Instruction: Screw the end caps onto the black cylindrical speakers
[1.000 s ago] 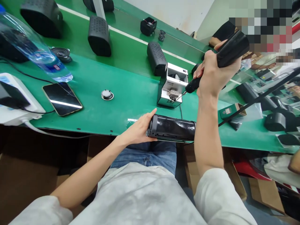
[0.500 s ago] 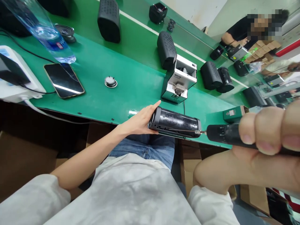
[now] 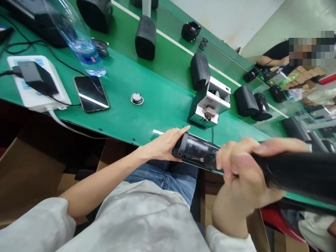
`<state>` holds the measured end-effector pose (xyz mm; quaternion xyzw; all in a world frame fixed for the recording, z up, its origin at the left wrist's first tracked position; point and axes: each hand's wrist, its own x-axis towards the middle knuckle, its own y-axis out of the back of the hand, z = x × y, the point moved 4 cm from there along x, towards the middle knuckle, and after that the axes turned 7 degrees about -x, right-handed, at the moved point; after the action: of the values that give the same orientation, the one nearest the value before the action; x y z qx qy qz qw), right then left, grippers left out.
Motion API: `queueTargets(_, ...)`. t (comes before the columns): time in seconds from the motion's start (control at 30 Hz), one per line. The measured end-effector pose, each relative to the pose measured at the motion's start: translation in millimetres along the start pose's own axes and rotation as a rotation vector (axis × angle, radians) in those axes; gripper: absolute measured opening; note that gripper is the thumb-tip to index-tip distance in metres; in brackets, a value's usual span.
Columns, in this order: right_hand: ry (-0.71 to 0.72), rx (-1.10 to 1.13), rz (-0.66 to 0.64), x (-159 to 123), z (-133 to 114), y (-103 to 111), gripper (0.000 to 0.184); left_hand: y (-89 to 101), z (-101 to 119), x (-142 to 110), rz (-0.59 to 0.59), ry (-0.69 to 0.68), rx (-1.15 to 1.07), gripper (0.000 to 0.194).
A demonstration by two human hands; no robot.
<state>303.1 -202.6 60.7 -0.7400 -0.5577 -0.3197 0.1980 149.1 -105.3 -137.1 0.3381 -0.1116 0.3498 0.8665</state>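
My left hand (image 3: 168, 145) is closed around the near end of a black speaker (image 3: 199, 148) with a perforated metal grille, which lies at the table's front edge. My right hand (image 3: 244, 164) is wrapped around a black electric screwdriver (image 3: 296, 171), held over the speaker's right end and covering it. A thin metal bit (image 3: 201, 159) shows against the lower side of the speaker; whether it touches a screw I cannot tell. Behind the speaker stands a white and black screw feeder (image 3: 210, 105). A small round silver dish (image 3: 137, 98) sits to the left.
Leftward on the green table (image 3: 118, 115) are a phone (image 3: 91, 93), a water bottle (image 3: 90, 56), a loose speaker driver (image 3: 101, 47) and a white power strip (image 3: 39, 84) with cables. Several black speaker housings (image 3: 145, 38) stand on the green conveyor. A co-worker (image 3: 275, 52) sits at the far right.
My right hand and the screwdriver have moved left and inward over the speaker, so the bit now lies across its side. The left hand keeps its hold. The view has shifted slightly.
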Motion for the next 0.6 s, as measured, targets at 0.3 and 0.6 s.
queueTargets(0.3, -0.128, -0.014, -0.096, -3, -8, -1, 0.034, 2.2, 9, 1, -0.022, 0.053, -0.002, 0.162)
queueTargets(0.6, -0.199, -0.014, -0.08, -4, -7, -6, 0.027, 1.7, 8, -1, -0.019, 0.072, -0.017, 0.161)
